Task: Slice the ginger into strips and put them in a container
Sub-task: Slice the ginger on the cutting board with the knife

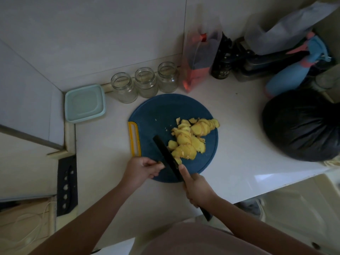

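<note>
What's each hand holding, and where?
Right hand grips the black knife by its handle, forefinger on the spine. Left hand curled beside the blade; hold unclear.

Pale grey tiled wall (92,34) running along back, meeting second tiled wall (24,98) in corner at left. Beige trim strip (70,137) edging wall base. White glossy surface (239,135) stretching rightward, catching soft glare patch (266,178) near front edge. Black perforated panel (67,184) hanging on side below corner. Cream-coloured unit (294,208) standing lower right. Light staying dim, shadows gathering toward frame edges.
</note>
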`<act>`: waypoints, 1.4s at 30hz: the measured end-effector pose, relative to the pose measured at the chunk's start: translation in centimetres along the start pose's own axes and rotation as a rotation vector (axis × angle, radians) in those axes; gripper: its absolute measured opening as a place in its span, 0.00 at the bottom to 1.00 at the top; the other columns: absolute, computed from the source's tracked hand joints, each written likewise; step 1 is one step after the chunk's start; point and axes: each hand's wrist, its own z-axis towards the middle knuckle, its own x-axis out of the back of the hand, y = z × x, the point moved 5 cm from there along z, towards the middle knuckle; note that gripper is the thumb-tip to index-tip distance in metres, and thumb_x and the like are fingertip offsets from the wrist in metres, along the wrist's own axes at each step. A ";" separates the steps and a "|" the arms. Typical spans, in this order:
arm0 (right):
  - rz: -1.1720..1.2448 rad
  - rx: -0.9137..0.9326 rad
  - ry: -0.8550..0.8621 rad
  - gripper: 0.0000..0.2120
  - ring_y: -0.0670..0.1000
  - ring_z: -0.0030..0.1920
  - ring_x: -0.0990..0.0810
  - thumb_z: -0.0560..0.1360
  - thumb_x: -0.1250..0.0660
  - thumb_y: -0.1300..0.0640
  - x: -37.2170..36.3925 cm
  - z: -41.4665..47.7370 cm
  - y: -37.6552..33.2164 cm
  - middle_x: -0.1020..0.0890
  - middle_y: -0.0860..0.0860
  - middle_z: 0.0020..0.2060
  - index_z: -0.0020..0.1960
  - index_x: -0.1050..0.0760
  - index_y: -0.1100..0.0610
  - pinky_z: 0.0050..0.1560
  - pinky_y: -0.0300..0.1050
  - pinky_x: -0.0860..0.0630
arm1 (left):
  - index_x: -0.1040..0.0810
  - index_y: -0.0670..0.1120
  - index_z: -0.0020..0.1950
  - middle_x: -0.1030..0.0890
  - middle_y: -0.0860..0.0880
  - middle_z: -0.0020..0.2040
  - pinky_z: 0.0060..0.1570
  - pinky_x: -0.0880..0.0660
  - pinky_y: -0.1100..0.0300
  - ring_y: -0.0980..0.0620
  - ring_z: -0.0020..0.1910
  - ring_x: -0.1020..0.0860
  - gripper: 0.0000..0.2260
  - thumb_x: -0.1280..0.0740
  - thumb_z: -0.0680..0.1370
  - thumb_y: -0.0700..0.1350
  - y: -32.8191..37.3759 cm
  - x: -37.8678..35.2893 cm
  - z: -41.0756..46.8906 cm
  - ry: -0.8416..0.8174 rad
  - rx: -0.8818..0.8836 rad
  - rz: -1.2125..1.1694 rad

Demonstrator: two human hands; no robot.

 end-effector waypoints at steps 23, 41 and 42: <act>-0.124 0.195 -0.034 0.30 0.44 0.24 0.34 0.75 0.51 0.30 0.1 -0.5 -0.5 0.31 0.51 0.27 0.35 0.32 0.57 0.31 0.38 0.35 | 0.18 0.42 0.40 0.16 0.49 0.32 0.33 0.23 0.65 0.55 0.31 0.19 0.06 0.24 0.69 0.43 0.1 0.1 0.2 -0.018 -0.006 0.008; -0.290 0.284 0.016 0.30 0.49 0.30 0.31 0.79 0.52 0.36 0.0 -0.6 -1.1 0.28 0.55 0.28 0.31 0.35 0.59 0.38 0.44 0.31 | 0.19 0.43 0.39 0.17 0.50 0.31 0.33 0.23 0.66 0.56 0.31 0.19 0.04 0.25 0.70 0.41 0.3 0.0 0.0 -0.026 -0.006 0.018; -0.306 0.287 0.017 0.30 0.48 0.29 0.32 0.79 0.52 0.36 -0.1 -0.6 -1.1 0.29 0.54 0.27 0.31 0.37 0.58 0.36 0.43 0.33 | 0.19 0.43 0.39 0.17 0.50 0.31 0.32 0.23 0.66 0.56 0.31 0.19 0.04 0.25 0.70 0.41 0.2 0.0 0.0 -0.021 -0.003 0.017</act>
